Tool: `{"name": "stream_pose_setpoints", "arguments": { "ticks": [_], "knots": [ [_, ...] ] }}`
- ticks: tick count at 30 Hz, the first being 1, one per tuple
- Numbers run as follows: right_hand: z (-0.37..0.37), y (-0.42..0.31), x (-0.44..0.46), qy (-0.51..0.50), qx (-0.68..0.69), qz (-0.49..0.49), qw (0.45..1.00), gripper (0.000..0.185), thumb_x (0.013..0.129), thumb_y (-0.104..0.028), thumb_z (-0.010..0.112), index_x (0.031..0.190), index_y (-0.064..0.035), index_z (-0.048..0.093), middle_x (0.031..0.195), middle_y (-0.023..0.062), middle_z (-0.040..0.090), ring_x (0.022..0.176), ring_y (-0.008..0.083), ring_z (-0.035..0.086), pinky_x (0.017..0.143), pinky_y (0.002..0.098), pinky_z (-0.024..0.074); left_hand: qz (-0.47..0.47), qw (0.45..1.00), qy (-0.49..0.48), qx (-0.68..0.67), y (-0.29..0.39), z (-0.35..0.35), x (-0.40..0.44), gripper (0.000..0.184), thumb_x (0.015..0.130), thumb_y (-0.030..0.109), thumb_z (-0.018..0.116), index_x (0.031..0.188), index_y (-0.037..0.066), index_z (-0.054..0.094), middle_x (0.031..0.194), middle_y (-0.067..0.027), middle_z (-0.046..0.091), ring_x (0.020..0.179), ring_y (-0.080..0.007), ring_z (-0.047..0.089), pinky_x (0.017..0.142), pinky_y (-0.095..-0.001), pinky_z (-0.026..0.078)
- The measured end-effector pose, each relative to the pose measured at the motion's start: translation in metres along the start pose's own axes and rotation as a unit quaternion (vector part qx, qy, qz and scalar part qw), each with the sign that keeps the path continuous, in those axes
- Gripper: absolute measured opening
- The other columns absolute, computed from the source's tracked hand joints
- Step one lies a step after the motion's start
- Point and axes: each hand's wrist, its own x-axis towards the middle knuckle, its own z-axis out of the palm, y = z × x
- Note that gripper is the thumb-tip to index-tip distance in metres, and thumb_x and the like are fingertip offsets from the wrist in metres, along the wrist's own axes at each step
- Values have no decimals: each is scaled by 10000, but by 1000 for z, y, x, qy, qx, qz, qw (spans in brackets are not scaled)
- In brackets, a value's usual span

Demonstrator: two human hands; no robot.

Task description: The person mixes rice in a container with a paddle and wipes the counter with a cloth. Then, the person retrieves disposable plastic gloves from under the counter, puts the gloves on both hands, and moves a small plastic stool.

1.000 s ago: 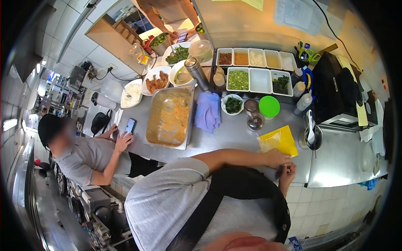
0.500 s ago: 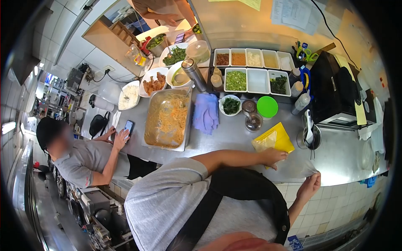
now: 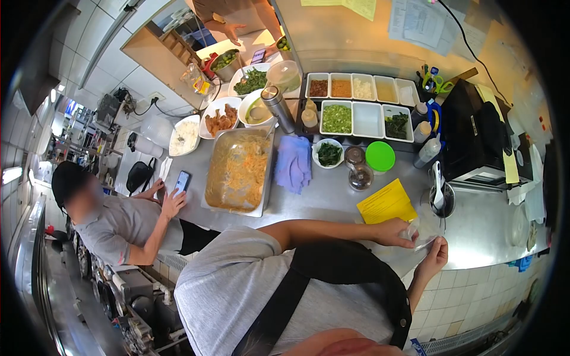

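Note:
A clear plastic bag [image 3: 423,235] is stretched between my two hands above the counter's front edge. My left hand [image 3: 393,232] pinches one side of it, and my right hand [image 3: 437,251] pinches the other side, fingers closed. Just beyond my left hand a yellow paper [image 3: 387,203] with printed lines lies on the steel counter [image 3: 332,204]. Behind that paper are a glass jar [image 3: 360,177] with a metal lid and a round green lid [image 3: 380,156]. A metal pot [image 3: 442,202] holding a white-handled utensil stands to the right of the paper.
A deep metal tray [image 3: 237,172] of shredded orange food and a purple cloth [image 3: 293,164] lie left. White containers [image 3: 337,117] of chopped ingredients line the back. A co-worker [image 3: 119,219] at far left touches a phone [image 3: 182,181]; another person's hands [image 3: 233,31] show beyond the opening.
The clear plastic, earlier partly over the yellow paper, is now off it and held between both my hands. My left hand has taken hold of it. The hands beyond the opening have shifted.

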Motion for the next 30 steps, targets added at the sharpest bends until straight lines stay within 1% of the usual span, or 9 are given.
{"name": "stream_pose_setpoints", "arguments": {
  "ticks": [6, 9, 12, 15, 18, 19, 22, 27, 30],
  "knots": [
    [12, -2, -4, -42, -19, -25, 999, 135, 927, -143, 591, 931, -9, 607, 809, -24, 574, 720, 42, 476, 647, 181, 378, 37, 996, 75, -41, -4, 9, 5, 415, 812, 311, 696, 1109, 40, 594, 953, -89, 652, 857, -206, 606, 789, -327, 465],
    [14, -3, -8, -58, -17, -9, 998, 106, 911, -91, 598, 962, 1, 604, 850, -7, 596, 743, 51, 503, 679, 182, 402, 13, 988, 100, -121, -4, 10, 6, 414, 819, 280, 697, 1134, 35, 585, 985, -44, 636, 866, -173, 588, 805, -329, 462],
    [19, -5, -11, -74, -12, -3, 997, 149, 902, -80, 605, 1021, 10, 611, 851, -7, 599, 743, 50, 508, 683, 183, 404, -163, 951, 103, -240, 19, -2, 2, 417, 822, 262, 701, 1161, 51, 580, 991, -25, 619, 863, -133, 572, 796, -304, 463],
    [27, -14, -15, -90, -23, 13, 996, 230, 896, -79, 605, 1103, 23, 602, 844, -11, 598, 746, 49, 510, 683, 185, 406, -111, 946, 165, -257, 9, -2, 4, 357, 823, 245, 704, 1107, 50, 610, 944, -29, 634, 856, -98, 574, 781, -270, 466],
    [22, 6, -14, -118, -68, -32, 990, 280, 895, -82, 592, 1149, 35, 587, 872, 0, 597, 769, 59, 511, 700, 196, 409, 32, 970, 238, -48, -10, -6, 14, 273, 828, 213, 703, 1037, 48, 643, 910, -28, 649, 821, -86, 586, 745, -242, 471],
    [19, 9, -14, -143, -50, 42, 988, 282, 896, -90, 577, 1150, 32, 590, 919, 19, 596, 802, 78, 513, 727, 213, 412, 22, 971, 227, -77, -11, -21, 22, 253, 829, 203, 700, 1019, 44, 649, 907, -30, 652, 824, -87, 590, 752, -241, 470],
    [16, 19, -20, -168, -67, 38, 983, 259, 884, -64, 558, 1126, 18, 599, 946, 26, 595, 829, 93, 509, 748, 222, 407, -11, 957, 216, -195, -2, -9, 16, 213, 835, 184, 691, 965, 17, 665, 863, -52, 662, 790, -87, 592, 722, -249, 472],
    [10, 25, -21, -231, -48, 108, 966, 404, 818, -5, 545, 1221, 1, 517, 1083, 52, 578, 955, 133, 527, 842, 256, 413, -26, 972, 231, -30, 13, -10, 9, 162, 824, 173, 684, 890, 25, 677, 734, -81, 651, 673, -117, 590, 620, -292, 468],
    [26, 2, -31, -205, 81, 73, 973, 627, 768, -14, 570, 1361, -25, 366, 1286, 112, 484, 1186, 210, 468, 992, 323, 364, 4, 979, 193, 59, 27, -11, 2, 139, 816, 155, 669, 887, 37, 681, 748, -106, 650, 673, -146, 608, 635, -304, 474]
  ]
}}
